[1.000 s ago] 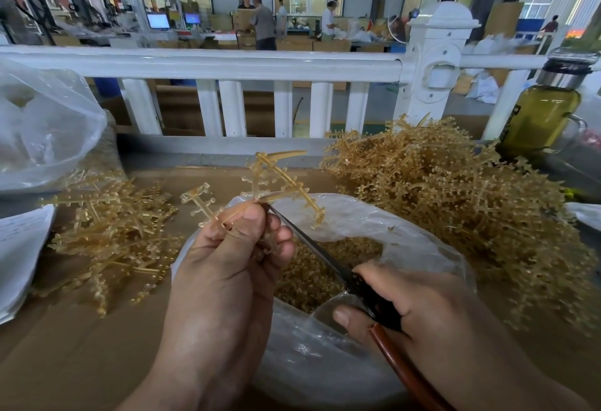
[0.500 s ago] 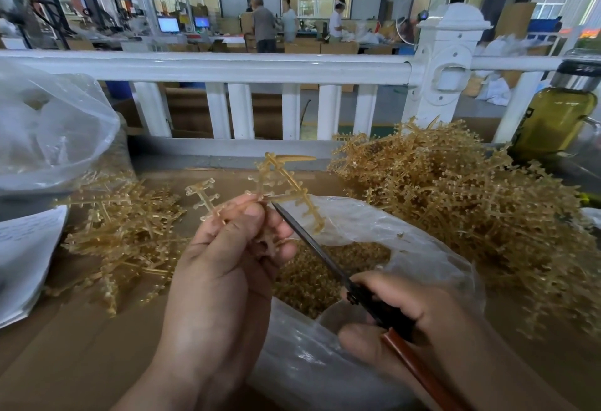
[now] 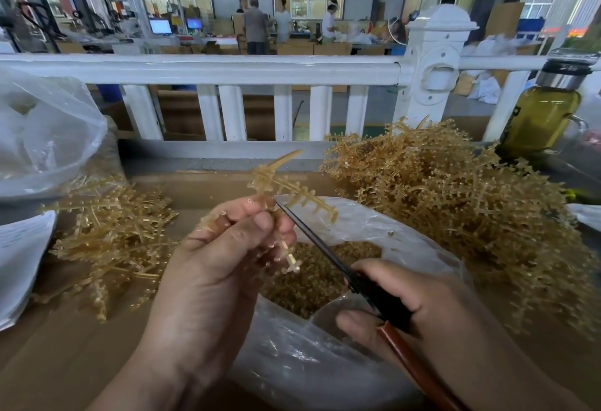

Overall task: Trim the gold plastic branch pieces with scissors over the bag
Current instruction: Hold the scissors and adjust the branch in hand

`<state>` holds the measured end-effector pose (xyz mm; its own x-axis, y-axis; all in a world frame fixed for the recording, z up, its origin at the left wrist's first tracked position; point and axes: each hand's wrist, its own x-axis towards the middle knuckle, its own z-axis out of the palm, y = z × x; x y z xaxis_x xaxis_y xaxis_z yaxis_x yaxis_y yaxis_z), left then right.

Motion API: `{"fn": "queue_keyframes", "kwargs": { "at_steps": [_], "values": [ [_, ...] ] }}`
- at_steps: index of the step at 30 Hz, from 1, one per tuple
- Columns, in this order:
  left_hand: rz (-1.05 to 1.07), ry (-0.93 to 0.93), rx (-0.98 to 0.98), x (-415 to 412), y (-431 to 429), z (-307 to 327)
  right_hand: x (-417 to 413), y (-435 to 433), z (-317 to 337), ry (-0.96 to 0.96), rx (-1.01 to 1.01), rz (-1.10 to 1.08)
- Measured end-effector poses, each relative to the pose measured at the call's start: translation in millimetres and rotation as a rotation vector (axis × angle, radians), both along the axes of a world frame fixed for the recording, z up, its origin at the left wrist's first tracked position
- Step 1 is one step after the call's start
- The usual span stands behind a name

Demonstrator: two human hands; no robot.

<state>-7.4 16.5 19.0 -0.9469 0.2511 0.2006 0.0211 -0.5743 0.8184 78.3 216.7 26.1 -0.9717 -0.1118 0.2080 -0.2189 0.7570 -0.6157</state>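
My left hand pinches a gold plastic branch piece above the open clear plastic bag. Its arms stick up and to the right of my fingers, and a short stem hangs below them. My right hand grips black scissors with a brown handle. The blade tips lie against the branch just beside my left fingertips. Small gold trimmed bits fill the bottom of the bag.
A big heap of gold branches lies at the right, a smaller flatter pile at the left. A white railing runs behind the brown table. A bottle of yellow liquid stands far right, another clear bag far left.
The branch has been turned in my left fingers; the arm that stuck out to the left is now tucked behind them. The scissor tips stay at the branch by my fingertips.
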Motion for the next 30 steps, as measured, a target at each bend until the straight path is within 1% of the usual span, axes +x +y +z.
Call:
{"fn": "queue_keyframes", "kwargs": {
  "at_steps": [5,10,15,19,24,27,30],
  "values": [
    [-0.021,-0.008,-0.018,-3.3,-4.1,-1.9,1.2,-0.1,1.9,0.02,0.075,-0.032],
    [0.031,0.032,-0.169,-0.7,-5.9,-1.6,0.9,0.2,3.4,0.062,0.103,-0.052],
    [0.066,0.04,-0.133,-0.1,-2.8,-1.9,0.6,0.3,3.3,0.017,-0.004,-0.029],
    [0.037,0.057,-0.056,1.8,-1.2,0.4,0.4,-1.8,2.3,-0.017,-0.1,0.014],
    [-0.013,0.02,0.011,3.1,1.2,1.0,0.4,-0.4,2.6,-0.021,-0.088,0.011],
    [-0.034,0.028,-0.016,5.4,1.8,1.2,0.1,-0.5,3.9,-0.053,-0.095,0.009],
    [-0.033,0.12,-0.125,8.0,-0.2,0.9,-1.2,2.2,1.9,-0.086,-0.016,0.007]
  ]
}}
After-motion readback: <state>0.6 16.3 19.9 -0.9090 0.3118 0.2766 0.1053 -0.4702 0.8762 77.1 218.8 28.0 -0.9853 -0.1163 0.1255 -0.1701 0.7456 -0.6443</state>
